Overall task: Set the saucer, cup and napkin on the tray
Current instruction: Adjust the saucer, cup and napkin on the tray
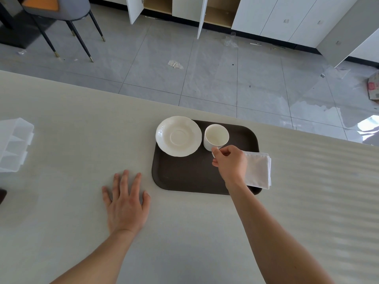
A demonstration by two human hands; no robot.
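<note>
On the dark tray point(184, 177): your right hand point(230, 162) pinches the cup point(215, 136) by its handle.

Cup is plain glossy white, cylindrical, upright, empty, at the tray's far middle, just beside the saucer point(178, 136). Saucer is white, scalloped rim, overhanging the tray's far-left corner. Folded white cloth napkin point(259, 169) straddles the tray's right edge. Tray is matte, rounded rectangle, on a pale table point(71, 119). Your left hand point(126, 201) lies flat, fingers spread, on the table, holding nothing.

Pale desk point(71, 111). Dark brown tray point(184, 177) near far edge. Folded white napkin point(258, 171) overlapping tray's right rim. Left hand point(126, 203) flat, left of tray. Clear plastic box point(14, 144) far left.
</note>
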